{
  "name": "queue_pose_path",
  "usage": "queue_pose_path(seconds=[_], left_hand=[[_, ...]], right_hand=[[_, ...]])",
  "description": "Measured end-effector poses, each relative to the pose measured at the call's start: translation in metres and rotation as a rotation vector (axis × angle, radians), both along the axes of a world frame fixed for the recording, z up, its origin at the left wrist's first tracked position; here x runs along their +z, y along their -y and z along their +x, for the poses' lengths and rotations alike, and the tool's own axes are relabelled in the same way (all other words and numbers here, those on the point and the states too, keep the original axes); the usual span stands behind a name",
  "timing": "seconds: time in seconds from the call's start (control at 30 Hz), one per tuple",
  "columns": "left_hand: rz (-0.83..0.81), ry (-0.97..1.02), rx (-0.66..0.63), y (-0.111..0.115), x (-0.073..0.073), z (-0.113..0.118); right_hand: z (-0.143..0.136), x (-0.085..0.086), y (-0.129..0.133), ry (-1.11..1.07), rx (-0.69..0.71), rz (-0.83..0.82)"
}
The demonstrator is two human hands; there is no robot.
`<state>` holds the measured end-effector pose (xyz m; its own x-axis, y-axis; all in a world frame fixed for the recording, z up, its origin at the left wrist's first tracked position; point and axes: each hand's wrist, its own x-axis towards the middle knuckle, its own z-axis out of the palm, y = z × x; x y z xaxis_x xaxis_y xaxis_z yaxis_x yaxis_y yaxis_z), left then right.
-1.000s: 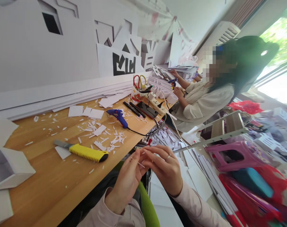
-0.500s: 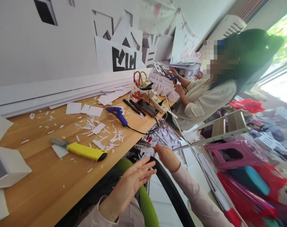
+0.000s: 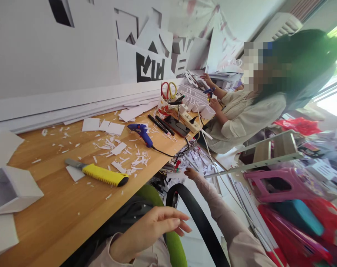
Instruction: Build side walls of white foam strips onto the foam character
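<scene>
My left hand (image 3: 153, 230) hangs above my lap beside the green and black chair (image 3: 178, 246), fingers stretched and loosely apart, holding nothing. Past the chair's black armrest (image 3: 194, 205), my right hand (image 3: 192, 173) reaches low beyond the table edge, near some pens (image 3: 169, 169) below it. Its fingers look bent and partly hidden, so what they touch is unclear. A yellow utility knife (image 3: 105, 175) lies on the wooden table (image 3: 60, 230), blade out over a paper scrap. Farther back rests a blue glue gun (image 3: 142, 134) with its cord over the edge.
Black markers (image 3: 160, 125), a phone (image 3: 176, 126), a power strip (image 3: 191, 120) and a cup (image 3: 165, 107) holding scissors stand toward the back. White offcuts litter the tabletop. Another person (image 3: 249, 115) works with white board pieces. A pink stool (image 3: 279, 183) stands right.
My right hand has moved farther away, toward the pens under the table edge. My left hand has dropped lower and turned slightly. The view has shifted a little.
</scene>
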<state>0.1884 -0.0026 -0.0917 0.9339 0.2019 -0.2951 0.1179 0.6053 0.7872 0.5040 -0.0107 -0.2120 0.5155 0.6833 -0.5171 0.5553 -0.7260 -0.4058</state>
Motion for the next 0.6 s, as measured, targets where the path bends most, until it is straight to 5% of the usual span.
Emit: queue_pose_path(seconds=[0.23,0.4,0.6], left_hand=[[-0.031,0.015,-0.097,0.004,-0.002,0.002],[0.051,-0.123,0.038,0.003,-0.001,0.002],[0.012,-0.026,0.192,0.005,0.006,-0.012]], right_hand=[[0.014,0.025,0.015,0.038,0.074,-0.131],[-0.007,0.063,0.025,0.120,0.202,0.037],[-0.068,0.111,0.029,0.222,0.324,0.383]])
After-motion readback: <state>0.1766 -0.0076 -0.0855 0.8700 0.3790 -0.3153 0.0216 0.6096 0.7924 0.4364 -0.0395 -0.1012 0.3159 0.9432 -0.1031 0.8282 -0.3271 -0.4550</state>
